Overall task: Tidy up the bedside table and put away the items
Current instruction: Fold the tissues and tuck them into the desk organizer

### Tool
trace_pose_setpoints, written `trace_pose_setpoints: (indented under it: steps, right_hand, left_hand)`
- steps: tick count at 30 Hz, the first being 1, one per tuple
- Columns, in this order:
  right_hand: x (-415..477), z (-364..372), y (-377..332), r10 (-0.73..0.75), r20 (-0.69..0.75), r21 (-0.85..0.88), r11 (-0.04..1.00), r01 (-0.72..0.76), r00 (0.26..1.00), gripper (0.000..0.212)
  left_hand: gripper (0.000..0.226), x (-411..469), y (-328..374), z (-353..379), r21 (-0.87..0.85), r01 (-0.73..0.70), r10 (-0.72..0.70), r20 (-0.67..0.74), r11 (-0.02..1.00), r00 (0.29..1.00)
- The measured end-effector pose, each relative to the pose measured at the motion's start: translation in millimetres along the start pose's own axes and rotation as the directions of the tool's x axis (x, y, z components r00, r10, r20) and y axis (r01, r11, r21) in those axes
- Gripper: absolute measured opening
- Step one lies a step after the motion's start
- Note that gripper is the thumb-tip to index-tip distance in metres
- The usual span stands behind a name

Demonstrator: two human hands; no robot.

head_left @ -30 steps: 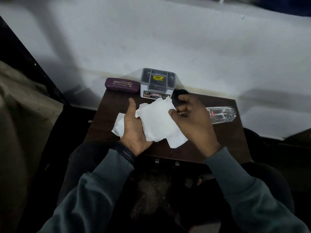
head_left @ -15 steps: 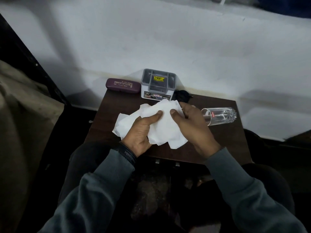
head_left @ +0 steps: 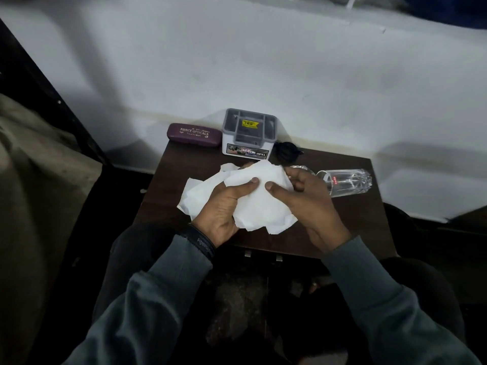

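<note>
A crumpled white tissue (head_left: 253, 206) is bunched over the middle of the dark wooden bedside table (head_left: 350, 227). My left hand (head_left: 224, 206) grips its left side with the thumb pressed on top. My right hand (head_left: 308, 204) holds the right side, thumb on the paper and fingers curled behind it. A maroon glasses case (head_left: 195, 134) lies at the table's back left. Beside it stands a grey and white organiser box (head_left: 249, 133). A clear drinking glass (head_left: 347, 181) lies on its side at the right.
A small black object (head_left: 287, 151) sits behind my right hand, next to the organiser. A white wall (head_left: 263, 61) rises behind the table. A brown cloth-covered surface (head_left: 34, 193) lies to the left. Dark floor shows beyond the table's right edge.
My left thumb swung over from upright to press on the tissue. Both hands drew together and gathered the paper into a tighter bunch. The other items stayed put.
</note>
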State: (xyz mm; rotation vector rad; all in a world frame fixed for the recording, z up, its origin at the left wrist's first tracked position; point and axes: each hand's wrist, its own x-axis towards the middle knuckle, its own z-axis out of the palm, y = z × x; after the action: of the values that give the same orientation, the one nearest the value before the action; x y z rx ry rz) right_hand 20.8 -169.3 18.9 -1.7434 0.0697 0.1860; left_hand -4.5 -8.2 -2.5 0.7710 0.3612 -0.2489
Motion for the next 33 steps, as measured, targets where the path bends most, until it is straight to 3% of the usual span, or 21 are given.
trace_pose_setpoints:
  steps: [4,9,14,17,23,27,33]
  right_hand:
    - [1.4,-3.0,-1.2,-0.014,-0.05,0.063,0.998,0.017,0.999,0.009]
    - [4.3,-10.7,-6.6,-0.02,-0.038,0.062,0.998,0.023,0.999,0.005]
    - [2.8,-13.3,-9.9,-0.016,0.024,0.01,1.0,0.016,1.0,0.02]
    - [3.7,-11.3,-7.3,-0.031,0.0,0.015,0.999,0.031,1.0,0.016]
    - [-1.2,1.9,-1.5,0.0,0.008,0.07,0.998,-0.001,1.0,0.015]
    - [-7.1,5.0,0.4,-0.095,-0.031,-0.084,0.992,0.092,0.995,0.023]
    - [-5.4,-2.0,-3.8,-0.08,-0.117,-0.076,0.995,0.072,0.99,0.016]
  left_hand:
    - [0.038,0.0,0.2,-0.5,-0.02,-0.004,0.004,0.013,1.0,1.0]
    - [0.048,-1.7,0.3,-1.2,0.015,-0.032,0.03,0.084,0.999,0.996]
    - [0.044,-2.6,-0.3,1.4,0.005,-0.055,0.055,0.051,0.998,0.997]
    - [0.042,-2.1,-0.3,2.2,-0.061,-0.035,0.036,0.019,0.998,0.999]
    - [0.033,-1.2,-1.9,1.7,-0.031,-0.021,0.021,-0.005,0.999,1.0]
    - [0.026,-1.5,-3.5,1.5,-0.027,0.004,-0.005,-0.021,1.0,1.0]
    - [0.046,-5.0,-0.7,4.5,-0.062,-0.001,0.004,0.057,0.998,0.998]
